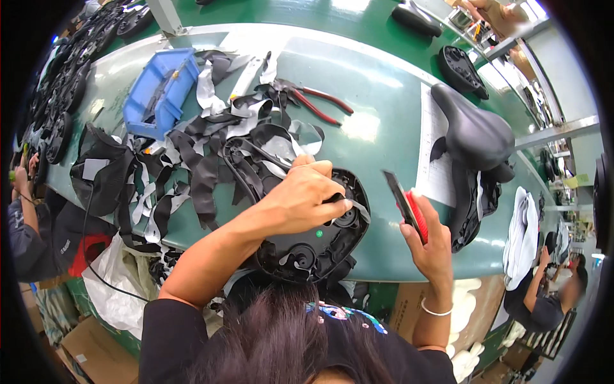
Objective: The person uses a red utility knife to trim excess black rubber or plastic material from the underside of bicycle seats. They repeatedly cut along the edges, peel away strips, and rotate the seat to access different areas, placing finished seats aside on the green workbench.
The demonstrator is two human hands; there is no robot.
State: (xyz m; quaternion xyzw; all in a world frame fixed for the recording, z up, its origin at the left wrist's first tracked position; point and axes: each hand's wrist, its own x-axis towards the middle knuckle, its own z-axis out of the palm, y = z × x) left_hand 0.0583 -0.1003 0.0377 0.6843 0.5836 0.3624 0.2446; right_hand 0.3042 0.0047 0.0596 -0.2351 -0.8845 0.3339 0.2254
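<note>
A black bicycle saddle (281,246) lies upside down at the table's near edge, its plastic underside showing. My left hand (300,195) is closed above it, pinching a dark strip of cover material (361,210) at the saddle's right rim. Part of that strip is hidden by my fingers. To the right of the saddle, my right hand (430,240) is wrapped round a red-handled utility knife (416,214). Its dark blade points up and left, apart from the saddle.
Black and grey offcuts (204,176) are heaped left of the saddle, near a blue bin (160,96). Red-handled pliers (320,105) lie beyond. At right, more saddles (476,131) rest by a paper sheet (435,153). Other people (547,294) work at both sides.
</note>
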